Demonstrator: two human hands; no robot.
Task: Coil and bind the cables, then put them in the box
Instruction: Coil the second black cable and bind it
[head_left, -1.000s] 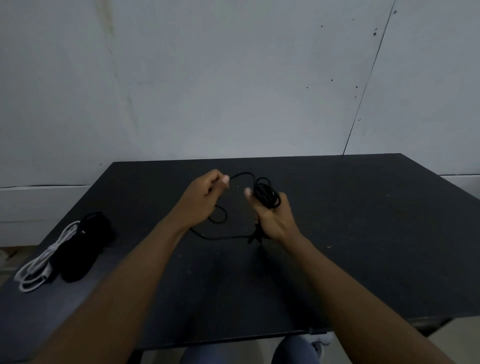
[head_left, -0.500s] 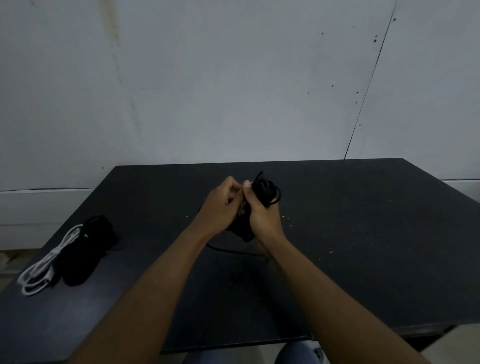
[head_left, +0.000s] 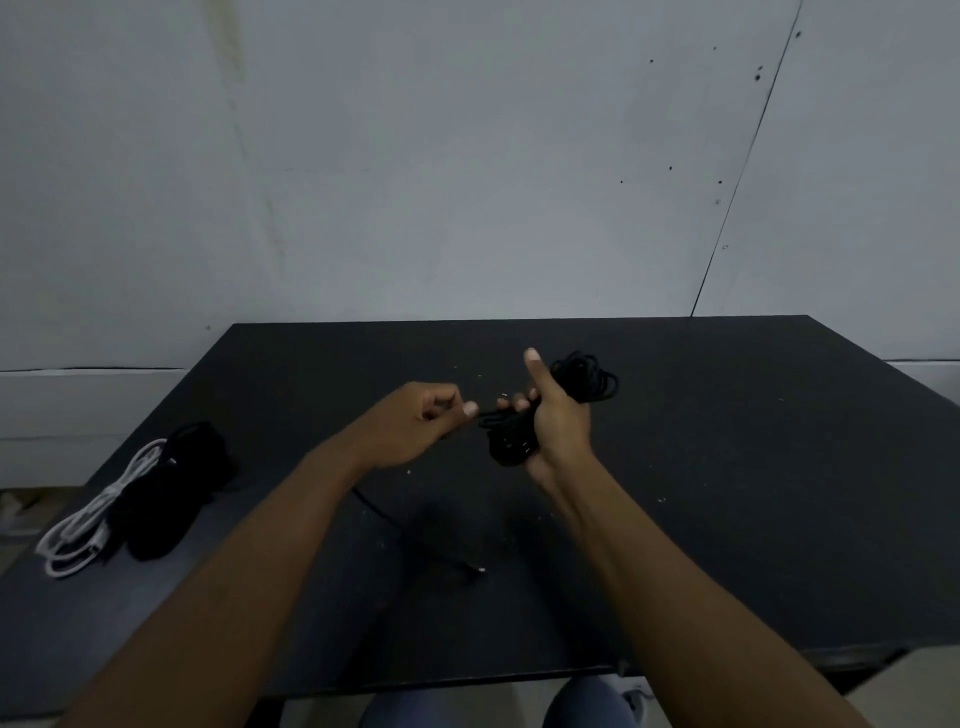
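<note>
The right hand (head_left: 558, 423) has its grip closed round the coiled black cable (head_left: 589, 379), loops poking out above and below the fist (thumb straight up). The left hand (head_left: 415, 426) pinches a strand just beside it; the loose tail trails onto the surface (head_left: 727, 467).

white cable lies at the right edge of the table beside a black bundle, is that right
No. The head view shows the white cable at the left edge of the table, not the right. It does lie beside the black bundle.
</note>
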